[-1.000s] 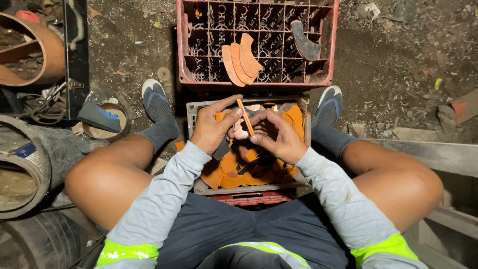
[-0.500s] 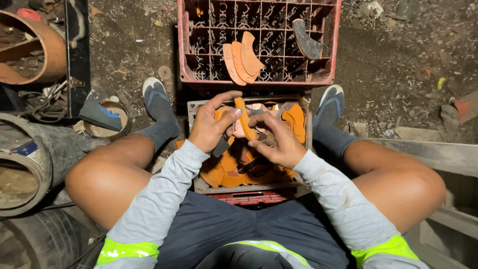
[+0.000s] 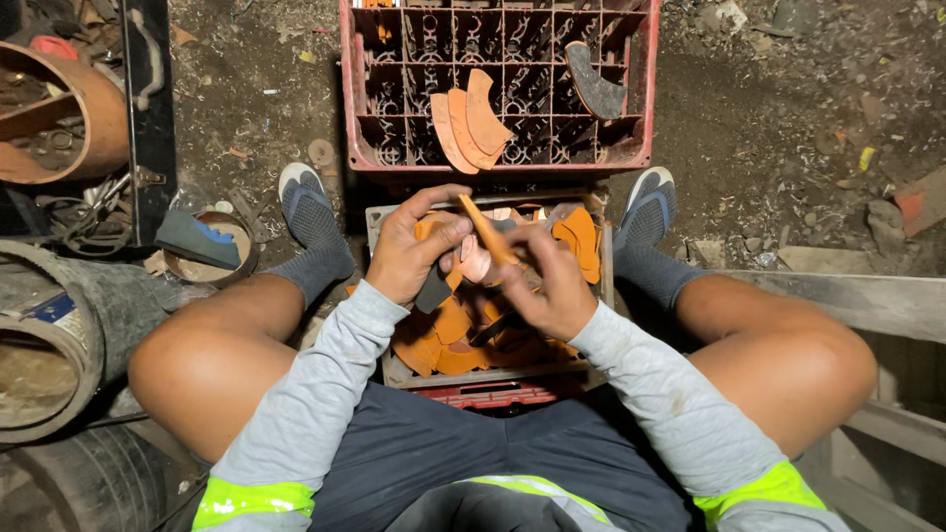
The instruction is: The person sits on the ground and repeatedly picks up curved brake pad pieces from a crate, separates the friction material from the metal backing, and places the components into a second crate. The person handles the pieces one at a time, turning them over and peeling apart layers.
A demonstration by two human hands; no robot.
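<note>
- The red plastic crate (image 3: 645, 89) stands on the dirt floor just beyond the person's feet; a few curved orange pieces (image 3: 468, 123) and one dark curved piece (image 3: 594, 84) lean in its compartments. Any piece dropped short of it would probably land in the litter and shavings on the floor.
- Nearer than the crate, between the legs, a grey tray (image 3: 394, 369) holds a heap of orange curved pieces (image 3: 448, 340). The heap looks loose, so a nudge from a wrist could slide pieces over the tray's low rim.
- The left hand (image 3: 409, 256), above the tray on the crate's near side, is closed around a dark flat piece (image 3: 434, 289), and its thumb presses a thin orange strip (image 3: 485, 229).
- The right hand (image 3: 547, 286) is curled, its fingertips pinching the same strip from the other side. The strip sits between both hands, tilted toward the crate; held only by its edges, it could slip or snap if bent too hard.
</note>
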